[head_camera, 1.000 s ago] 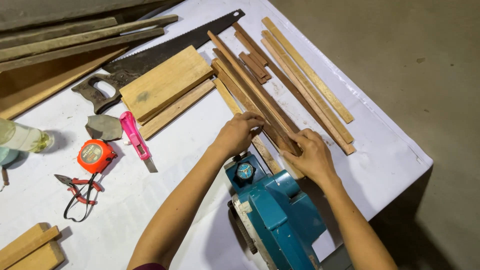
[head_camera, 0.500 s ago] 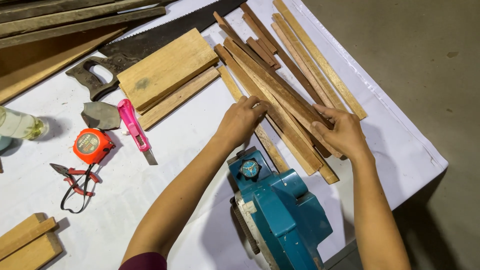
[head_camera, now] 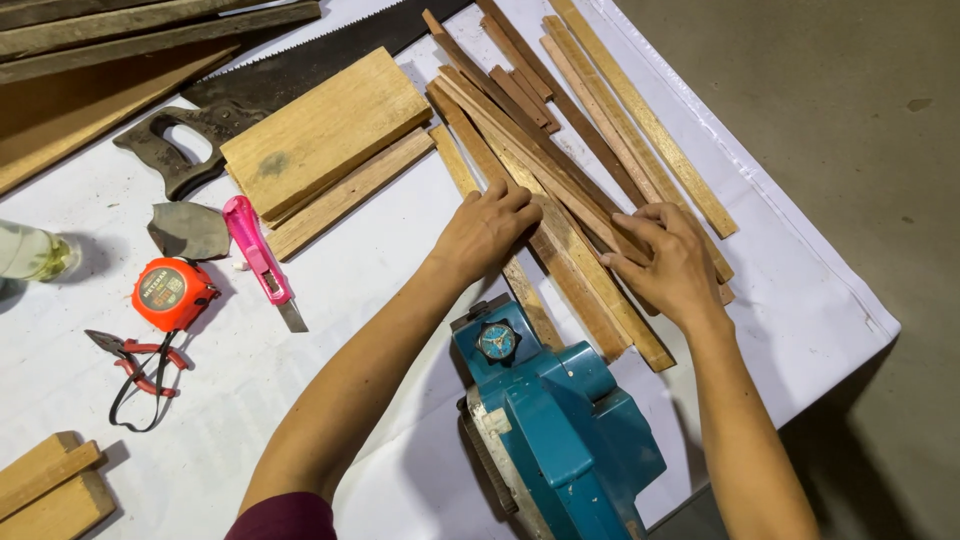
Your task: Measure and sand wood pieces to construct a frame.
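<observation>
Several thin wooden strips [head_camera: 560, 170] lie fanned out on a white-covered table [head_camera: 330, 300]. My left hand [head_camera: 487, 228] rests knuckles-up on the near ends of the middle strips, fingers curled against them. My right hand [head_camera: 668, 262] lies flat over the strips just to the right, fingers spread and pressing them together. A teal electric planer [head_camera: 555, 430] sits directly below both hands, between my forearms.
A hand saw [head_camera: 290, 75], flat boards [head_camera: 325, 135], a pink utility knife [head_camera: 262, 258], an orange tape measure [head_camera: 170, 292], red pliers [head_camera: 140, 365] and a grey sandpaper piece [head_camera: 190, 230] lie at left. Wood blocks [head_camera: 45, 490] sit bottom left. The table edge drops to the floor at right.
Both hands have slid the bundle of strips together and shifted slightly; the right hand now lies flatter across them. The view has moved closer.
</observation>
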